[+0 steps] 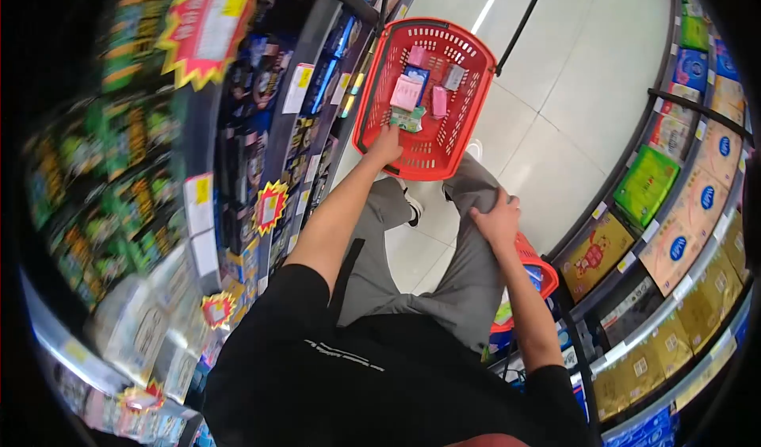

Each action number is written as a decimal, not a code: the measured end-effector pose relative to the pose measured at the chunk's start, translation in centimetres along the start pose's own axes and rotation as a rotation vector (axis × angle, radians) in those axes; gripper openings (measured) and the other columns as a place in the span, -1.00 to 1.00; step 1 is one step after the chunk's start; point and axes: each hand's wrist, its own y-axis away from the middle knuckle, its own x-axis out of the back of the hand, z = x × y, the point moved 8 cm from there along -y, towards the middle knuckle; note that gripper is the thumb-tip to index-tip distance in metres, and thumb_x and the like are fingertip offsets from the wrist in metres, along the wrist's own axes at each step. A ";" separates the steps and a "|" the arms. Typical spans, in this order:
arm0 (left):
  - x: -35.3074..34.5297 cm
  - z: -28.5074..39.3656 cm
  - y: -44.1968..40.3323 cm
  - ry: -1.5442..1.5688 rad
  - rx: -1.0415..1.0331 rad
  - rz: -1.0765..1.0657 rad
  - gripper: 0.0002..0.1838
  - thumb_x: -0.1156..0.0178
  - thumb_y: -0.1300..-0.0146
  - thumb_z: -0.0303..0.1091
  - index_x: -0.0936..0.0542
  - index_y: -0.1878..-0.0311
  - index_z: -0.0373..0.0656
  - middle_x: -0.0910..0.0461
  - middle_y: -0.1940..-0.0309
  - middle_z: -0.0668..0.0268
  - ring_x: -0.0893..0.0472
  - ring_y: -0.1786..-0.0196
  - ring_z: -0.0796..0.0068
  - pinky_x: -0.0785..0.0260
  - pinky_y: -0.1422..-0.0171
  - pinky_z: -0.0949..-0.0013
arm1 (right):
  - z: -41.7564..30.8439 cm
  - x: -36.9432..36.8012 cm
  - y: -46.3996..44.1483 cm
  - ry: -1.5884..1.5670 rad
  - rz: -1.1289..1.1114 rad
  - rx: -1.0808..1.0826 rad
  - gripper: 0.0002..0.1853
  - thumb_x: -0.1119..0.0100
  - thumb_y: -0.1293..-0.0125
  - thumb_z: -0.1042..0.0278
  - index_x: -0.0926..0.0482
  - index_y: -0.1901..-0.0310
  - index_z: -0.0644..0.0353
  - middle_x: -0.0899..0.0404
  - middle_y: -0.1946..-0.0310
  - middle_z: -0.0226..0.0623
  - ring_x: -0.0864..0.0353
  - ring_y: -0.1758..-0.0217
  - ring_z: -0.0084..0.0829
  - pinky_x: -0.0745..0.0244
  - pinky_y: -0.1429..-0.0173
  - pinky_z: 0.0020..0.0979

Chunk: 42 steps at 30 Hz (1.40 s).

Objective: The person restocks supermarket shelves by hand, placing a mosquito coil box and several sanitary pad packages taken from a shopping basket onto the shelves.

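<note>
A red plastic basket (pixel 430 166) with several small packs in it stands on the floor ahead. My left hand (pixel 384 146) reaches over its near left rim, with its fingers at a green and white pack (pixel 407 119). The fingertips are partly hidden, so their hold on that pack is unclear. Just beyond it are a pink and white pack (pixel 406 93) and a pink pack (pixel 439 101). On the grey trousers at the knee rests my right hand (pixel 498 222), its fingers spread and nothing in them.
Shelves of packaged goods with star-shaped price signs (pixel 270 207) rise on the left. Along the right, a shelf holds tissue packs (pixel 647 186) and boxes. A second red basket (pixel 547 279) with goods stands beside my right forearm. Pale tiles (pixel 555 90) cover the aisle floor.
</note>
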 end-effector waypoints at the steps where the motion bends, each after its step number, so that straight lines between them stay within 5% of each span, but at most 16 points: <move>1: -0.6 0.2 -2.1 -0.130 -0.018 0.024 -0.52 -0.18 -0.10 -0.48 -0.39 -0.14 -0.27 -0.26 -0.29 -0.13 -0.36 -0.32 -0.23 -0.43 -0.22 -0.14 | 0.1 0.1 -1.3 -0.024 0.023 0.012 -0.10 -0.45 0.06 -0.01 -0.32 -0.34 0.14 -0.30 -0.23 0.10 -0.39 -0.23 0.12 -0.49 -0.21 0.00; 4: -1.9 1.4 -8.6 -0.225 -0.066 0.038 -0.47 -0.14 -0.17 -0.47 -0.35 -0.25 -0.21 -0.30 -0.29 -0.11 -0.28 -0.40 -0.17 -0.37 -0.32 -0.05 | 0.1 0.8 -4.9 -0.036 0.097 0.036 -0.16 -0.42 0.05 0.02 -0.38 -0.29 0.16 -0.35 -0.21 0.00 -0.40 -0.22 0.05 -0.48 -0.22 -0.06; 7: -4.6 1.4 -14.6 -0.660 -0.358 0.350 -0.45 -0.07 -0.28 -0.39 -0.29 -0.36 -0.11 -0.30 -0.32 -0.05 -0.27 -0.43 -0.06 -0.22 -0.45 0.00 | 0.1 1.5 -6.5 -0.058 0.165 0.071 -0.12 -0.41 0.03 0.04 -0.32 -0.35 0.16 -0.36 -0.21 -0.04 -0.40 -0.21 0.03 -0.47 -0.20 -0.05; 10: -6.3 0.8 -18.6 -0.907 -0.522 0.419 -0.46 0.00 -0.34 -0.29 -0.28 -0.39 -0.04 -0.30 -0.35 -0.01 -0.26 -0.44 0.03 -0.07 -0.51 -0.04 | 0.0 2.3 -7.7 -0.054 0.183 0.089 -0.08 -0.40 0.03 0.05 -0.26 -0.38 0.19 -0.36 -0.20 -0.05 -0.39 -0.19 0.02 -0.46 -0.19 -0.05; 14: -6.9 1.5 -21.4 -1.032 -0.405 0.158 -0.49 0.03 -0.36 -0.30 -0.28 -0.38 -0.02 -0.41 -0.18 0.09 -0.41 -0.25 0.08 -0.17 -0.39 -0.12 | 0.8 3.0 -8.8 -0.048 0.178 0.066 -0.07 -0.40 0.03 0.04 -0.25 -0.39 0.21 -0.37 -0.18 -0.05 -0.39 -0.20 0.02 -0.46 -0.19 -0.05; 18: -0.8 5.6 -15.7 -0.481 -0.241 0.131 -0.05 -0.47 0.06 0.04 -0.24 -0.37 -0.07 -0.43 0.00 0.05 -0.47 -0.13 0.04 -0.29 -0.29 -0.02 | 1.4 2.7 -8.8 -0.065 0.123 0.049 -0.08 -0.37 0.02 0.01 -0.25 -0.39 0.21 -0.38 -0.18 -0.03 -0.39 -0.21 0.03 -0.47 -0.21 -0.04; 19: -1.3 4.2 -15.5 -0.287 -0.188 0.090 0.23 -0.63 0.37 0.10 -0.17 -0.40 -0.10 -0.41 -0.09 -0.02 -0.46 -0.15 -0.02 -0.31 -0.29 -0.01 | 1.2 2.8 -8.3 -0.073 0.085 0.035 -0.08 -0.37 0.02 0.00 -0.25 -0.39 0.21 -0.38 -0.19 -0.03 -0.39 -0.21 0.04 -0.47 -0.21 -0.04; 22: -1.1 3.6 -11.4 0.457 -0.193 0.138 0.05 -0.54 0.13 -0.09 -0.13 -0.39 -0.15 -0.41 -0.23 0.01 -0.45 -0.28 0.07 -0.34 -0.32 0.00 | 1.9 3.1 -7.0 -0.100 0.034 0.055 -0.05 -0.36 0.04 -0.04 -0.23 -0.40 0.17 -0.37 -0.20 0.00 -0.40 -0.21 0.07 -0.51 -0.17 -0.02; 25: 4.5 12.2 0.1 1.222 0.107 -0.204 -0.09 -0.44 0.02 -0.27 -0.15 -0.37 -0.16 -0.47 -0.15 0.06 -0.45 -0.28 0.12 -0.36 -0.33 0.08 | 2.7 2.4 -3.0 -0.052 -0.023 0.099 -0.03 -0.37 0.04 -0.06 -0.21 -0.42 0.12 -0.35 -0.21 0.04 -0.39 -0.22 0.10 -0.52 -0.16 0.02; 26: 6.2 13.9 2.6 1.396 0.030 -0.177 -0.25 -0.29 -0.10 -0.27 -0.22 -0.36 -0.15 -0.47 -0.18 0.08 -0.46 -0.29 0.09 -0.36 -0.34 0.04 | 2.4 2.4 -1.3 -0.001 -0.051 0.111 -0.03 -0.36 0.03 -0.07 -0.20 -0.42 0.11 -0.34 -0.21 0.05 -0.38 -0.23 0.12 -0.52 -0.17 0.04; 28: 10.3 19.8 9.6 1.728 0.103 -0.461 -0.28 -0.15 -0.13 -0.09 -0.30 -0.37 -0.13 -0.44 -0.27 0.09 -0.44 -0.31 0.05 -0.31 -0.37 -0.08 | 2.0 2.2 2.1 0.044 -0.118 0.111 -0.03 -0.36 0.02 -0.09 -0.20 -0.43 0.10 -0.32 -0.24 0.08 -0.36 -0.26 0.15 -0.51 -0.18 0.07; 30: 14.3 24.6 14.7 1.878 -0.014 -0.586 -0.20 0.02 -0.15 0.13 -0.30 -0.45 -0.08 -0.29 -0.42 0.05 -0.32 -0.40 -0.10 -0.07 -0.45 -0.38 | 2.0 2.6 4.9 0.053 -0.197 0.124 -0.03 -0.36 0.01 -0.10 -0.20 -0.43 0.09 -0.27 -0.28 0.10 -0.34 -0.28 0.19 -0.50 -0.19 0.10; 33: 21.2 30.3 21.8 2.006 -0.076 -0.644 -0.16 0.17 -0.19 0.23 -0.25 -0.49 -0.02 -0.22 -0.48 0.10 -0.21 -0.48 -0.11 0.03 -0.49 -0.37 | 1.6 2.6 5.9 0.053 -0.384 0.172 -0.19 -0.35 -0.01 -0.14 -0.43 -0.27 0.15 -0.51 -0.14 0.08 -0.53 -0.20 0.02 -0.51 -0.21 0.01; 37: 28.5 32.9 28.4 2.051 -0.213 -0.593 -0.19 0.21 -0.23 0.20 -0.29 -0.46 -0.12 -0.32 -0.41 0.07 -0.32 -0.42 -0.11 -0.14 -0.43 -0.30 | -0.3 3.3 3.8 -0.151 -0.363 0.274 -0.41 -0.30 -0.12 -0.09 -0.60 -0.07 0.20 -0.72 0.18 -0.06 -0.73 0.15 -0.17 -0.62 -0.01 -0.08; 40: 30.5 31.0 31.6 2.013 -0.291 -0.533 -0.19 0.23 -0.27 0.22 -0.31 -0.44 -0.13 -0.38 -0.37 0.08 -0.39 -0.37 -0.08 -0.21 -0.39 -0.26 | -3.2 9.5 6.8 -0.514 -0.328 0.156 -0.56 -0.27 -0.21 0.03 -0.63 0.01 0.20 -0.73 0.31 -0.17 -0.73 0.27 -0.29 -0.66 0.18 -0.21; 42: 30.1 28.1 33.2 1.865 -0.283 -0.475 -0.20 0.26 -0.29 0.23 -0.33 -0.44 -0.11 -0.41 -0.36 0.08 -0.41 -0.36 -0.06 -0.24 -0.38 -0.22 | -5.5 10.6 6.9 -0.458 -0.305 0.315 -0.59 -0.24 -0.26 0.08 -0.61 -0.03 0.17 -0.71 0.24 -0.23 -0.71 0.23 -0.40 -0.66 0.25 -0.28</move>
